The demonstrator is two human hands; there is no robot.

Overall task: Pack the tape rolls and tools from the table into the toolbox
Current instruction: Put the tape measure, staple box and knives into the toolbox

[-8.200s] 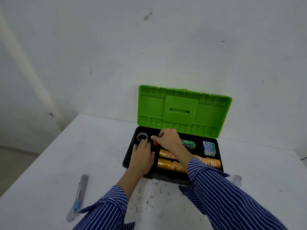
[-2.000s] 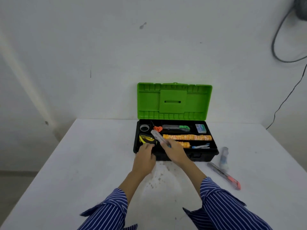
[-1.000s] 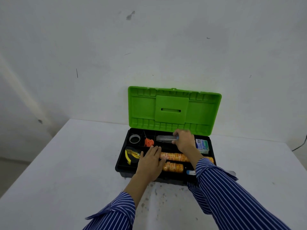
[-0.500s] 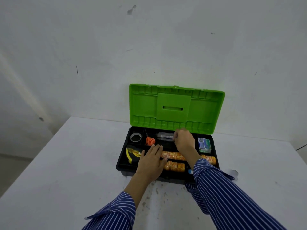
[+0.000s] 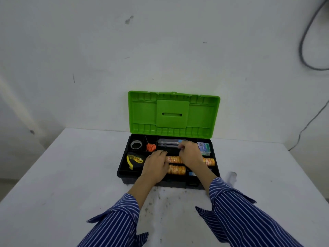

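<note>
At the bottom of the frame two blue striped sleeves reach up from the lower edge over a white table, whose near surface is speckled with dark stains between the arms. Just above centre-bottom sits the toolbox, a black tray with its near wall facing the camera. The left hand lies palm down over the front middle of the tray, fingers straight and resting flat, grasping nothing, its fingertips at the left end of the orange tape rolls, which lie in two rows across the middle of the tray. To the left of that hand, in the lower left compartment, lies a yellow-and-black tape measure. The right hand reaches further in, crossing the upper row of rolls; its fingers are curled at the right end of a clear utility knife lying along the back compartment, though whether they actually pinch it I cannot tell. In the back left compartments sit a small clear tape roll and orange-handled scissors; at the back right a small blue-and-green box. Behind the tray the green lid stands open, upright against the white wall. A dark cable loops down the wall in the upper right corner.
</note>
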